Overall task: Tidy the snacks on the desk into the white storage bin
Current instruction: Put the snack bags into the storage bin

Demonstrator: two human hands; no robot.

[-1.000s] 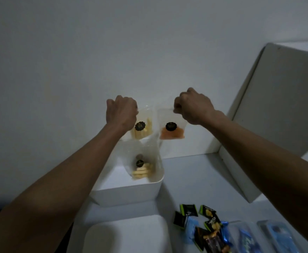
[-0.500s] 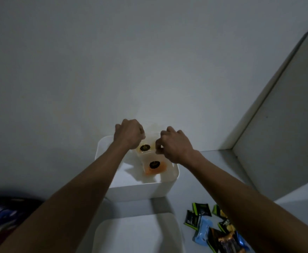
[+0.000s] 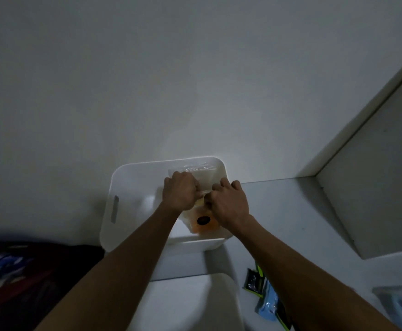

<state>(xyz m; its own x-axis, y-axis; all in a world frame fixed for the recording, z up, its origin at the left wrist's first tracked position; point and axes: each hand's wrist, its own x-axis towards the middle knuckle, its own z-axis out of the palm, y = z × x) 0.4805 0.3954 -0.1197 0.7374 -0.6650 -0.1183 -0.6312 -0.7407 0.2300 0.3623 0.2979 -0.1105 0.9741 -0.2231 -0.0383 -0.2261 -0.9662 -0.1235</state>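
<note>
White plastic formed the storage bin (image 3: 133,187), which was positioned on the grey desk (image 3: 290,211) against the wall (image 3: 195,80). One slot handle was visible in its left wall.

Head view: two hands were recorded inside the bin opening. The left hand (image 3: 179,193) was curled, knuckles up, over the top edge of a clear pouch; the pouch itself was largely hidden and its contents could not be determined. The right hand (image 3: 229,203) was curled likewise, its fingers pinching the top of an orange-filled pouch (image 3: 206,224) bearing one dark round label. A third clear pouch (image 3: 195,172) was seen standing against the far wall of the bin. Three pouches were therefore counted within the bin.

One white lid-like panel (image 3: 190,302) was located in front of the bin. On the desk to its right, one black-and-green packet (image 3: 253,279) and one blue packet (image 3: 268,304) were observed touching, partly covered by the right forearm. One blurred blue packet (image 3: 400,304) lay well apart at the right edge. Dark fabric (image 3: 28,271) was noted at lower left.
</note>
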